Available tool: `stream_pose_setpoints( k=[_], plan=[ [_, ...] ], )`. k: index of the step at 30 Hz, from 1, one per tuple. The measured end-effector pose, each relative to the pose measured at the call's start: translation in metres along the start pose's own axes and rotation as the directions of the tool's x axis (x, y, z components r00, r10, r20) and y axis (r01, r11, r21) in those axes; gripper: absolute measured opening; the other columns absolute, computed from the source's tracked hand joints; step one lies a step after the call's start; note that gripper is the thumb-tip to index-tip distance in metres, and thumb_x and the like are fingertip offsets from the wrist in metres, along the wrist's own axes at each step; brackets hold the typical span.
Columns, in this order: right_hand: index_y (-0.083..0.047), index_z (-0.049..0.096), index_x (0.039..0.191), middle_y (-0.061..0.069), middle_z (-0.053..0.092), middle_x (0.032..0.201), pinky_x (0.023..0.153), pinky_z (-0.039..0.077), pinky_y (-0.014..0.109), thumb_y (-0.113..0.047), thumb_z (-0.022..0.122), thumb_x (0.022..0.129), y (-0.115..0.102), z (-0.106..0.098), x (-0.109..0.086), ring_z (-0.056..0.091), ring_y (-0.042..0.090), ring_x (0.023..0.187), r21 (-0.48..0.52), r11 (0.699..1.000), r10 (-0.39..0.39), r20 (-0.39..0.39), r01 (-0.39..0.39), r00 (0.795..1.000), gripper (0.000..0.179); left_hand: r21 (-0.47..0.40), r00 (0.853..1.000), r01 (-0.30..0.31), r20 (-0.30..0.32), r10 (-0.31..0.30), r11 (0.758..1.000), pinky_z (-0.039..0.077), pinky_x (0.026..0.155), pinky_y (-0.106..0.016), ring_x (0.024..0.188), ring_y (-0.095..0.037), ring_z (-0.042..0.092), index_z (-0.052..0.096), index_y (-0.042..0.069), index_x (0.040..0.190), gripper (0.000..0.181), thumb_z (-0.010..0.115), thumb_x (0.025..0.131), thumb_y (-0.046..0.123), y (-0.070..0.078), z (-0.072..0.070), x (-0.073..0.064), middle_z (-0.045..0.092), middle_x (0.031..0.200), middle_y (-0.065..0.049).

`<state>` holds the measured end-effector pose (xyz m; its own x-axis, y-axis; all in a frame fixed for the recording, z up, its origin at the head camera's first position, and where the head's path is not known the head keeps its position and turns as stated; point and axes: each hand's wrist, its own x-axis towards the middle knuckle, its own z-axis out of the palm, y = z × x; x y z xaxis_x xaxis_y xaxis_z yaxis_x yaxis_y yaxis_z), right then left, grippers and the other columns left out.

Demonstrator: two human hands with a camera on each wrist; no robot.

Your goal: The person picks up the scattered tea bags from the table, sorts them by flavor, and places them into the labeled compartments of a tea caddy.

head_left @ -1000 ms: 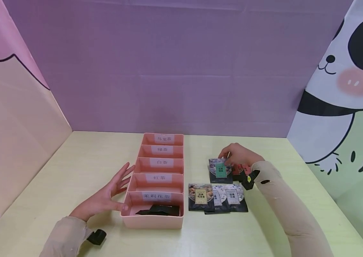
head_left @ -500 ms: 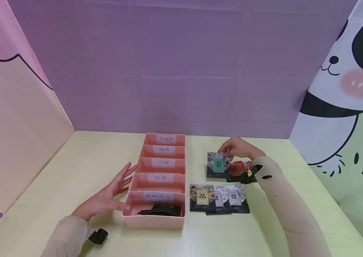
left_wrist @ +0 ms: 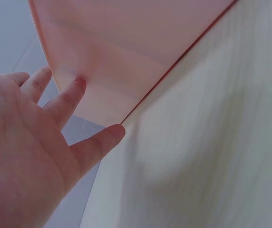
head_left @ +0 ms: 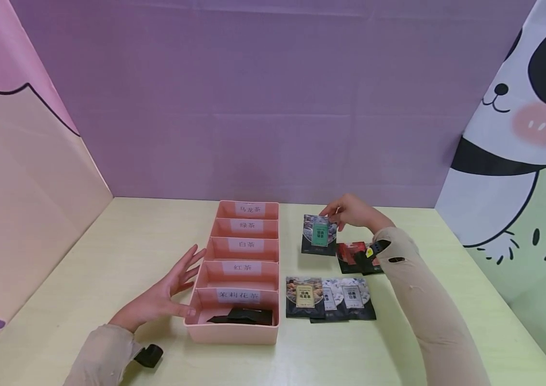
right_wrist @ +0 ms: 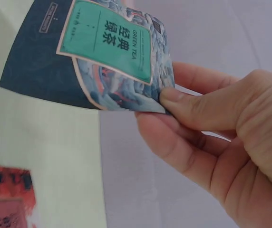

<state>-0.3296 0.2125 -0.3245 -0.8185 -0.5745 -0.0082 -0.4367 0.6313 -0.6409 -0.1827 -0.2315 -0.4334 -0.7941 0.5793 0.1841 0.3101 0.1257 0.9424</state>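
Observation:
Between thumb and fingers, my right hand [head_left: 352, 212] pinches the top corner of a green tea sachet [head_left: 319, 235], dark with a green label. In the right wrist view the sachet [right_wrist: 102, 57] is held up over the table, its label facing the camera. My left hand [head_left: 164, 297] is spread against the left side of a long pink divided box [head_left: 234, 335]; in the left wrist view straight fingertips [left_wrist: 79, 84] touch its wall. Labels mark the box's several compartments, and black sachets [head_left: 244, 316] lie in the nearest one.
Right of the box lie an oolong sachet [head_left: 304, 297] with a yellow label and two overlapping white-labelled sachets [head_left: 355, 297]. Behind them are red sachets [head_left: 349, 254], partly hidden by the right wrist's strap. A purple backdrop [head_left: 273, 107] stands along the table's far edge.
My right hand has lifted the green tea sachet off the red ones and carried it back and left, toward the box. The left hand stays in place at the box.

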Motion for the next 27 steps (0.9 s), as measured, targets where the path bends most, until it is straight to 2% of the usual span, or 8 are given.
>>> stream_pose_setpoints(
  k=[4,10,17,24,27],
  plan=[
    [0.008,0.072,0.111,0.022,0.071,0.105,0.065,0.059,0.038,0.011,0.059,0.091,-0.008,-0.003,0.005,0.067,0.022,0.074,0.016,1.000,-0.006,-0.045,0.006,0.999,0.023,-0.004,1.000,-0.003,0.003,0.003,1.000,0.017,0.103,-0.077,0.135,0.011,0.030,-0.005,0.027,0.161,0.116,0.080,0.082,0.016,0.001,0.000,0.000,0.000,0.165,-0.018],
    [0.007,0.070,0.115,0.024,0.070,0.107,0.062,0.056,0.030,0.010,0.059,0.093,-0.023,-0.004,0.014,0.065,0.021,0.069,0.026,1.000,-0.013,-0.107,0.015,0.994,0.025,0.014,1.000,-0.009,-0.002,0.009,1.000,0.019,0.104,-0.076,0.136,0.010,0.030,-0.004,0.027,0.161,0.115,0.080,0.083,0.018,0.000,0.000,-0.001,0.001,0.165,-0.018],
    [0.003,0.071,0.117,0.022,0.070,0.114,0.066,0.057,0.032,0.009,0.058,0.094,-0.047,-0.003,0.028,0.066,0.020,0.068,-0.001,1.000,0.003,-0.170,-0.003,0.986,0.028,0.020,1.000,-0.007,0.000,0.007,1.000,0.020,0.104,-0.075,0.138,0.007,0.029,-0.004,0.027,0.161,0.116,0.081,0.082,0.018,0.001,0.001,0.000,0.001,0.166,-0.017],
    [-0.001,0.072,0.119,0.017,0.071,0.110,0.073,0.058,0.036,0.005,0.059,0.095,-0.067,0.008,0.045,0.068,0.022,0.071,0.012,0.999,0.047,-0.184,-0.045,0.982,0.028,0.026,1.000,0.001,-0.002,-0.001,1.000,0.019,0.104,-0.076,0.147,-0.022,0.025,-0.004,0.026,0.161,0.115,0.080,0.083,0.018,0.003,0.001,-0.002,0.001,0.166,-0.018],
    [-0.002,0.072,0.120,0.016,0.071,0.105,0.074,0.058,0.036,0.005,0.060,0.095,-0.073,0.015,0.054,0.069,0.022,0.073,0.013,0.999,0.041,-0.193,-0.039,0.980,0.028,0.017,1.000,0.012,-0.006,-0.012,1.000,0.018,0.104,-0.076,0.147,-0.021,0.024,-0.003,0.027,0.161,0.114,0.080,0.083,0.018,0.003,0.001,-0.002,0.002,0.166,-0.016]
  ],
)
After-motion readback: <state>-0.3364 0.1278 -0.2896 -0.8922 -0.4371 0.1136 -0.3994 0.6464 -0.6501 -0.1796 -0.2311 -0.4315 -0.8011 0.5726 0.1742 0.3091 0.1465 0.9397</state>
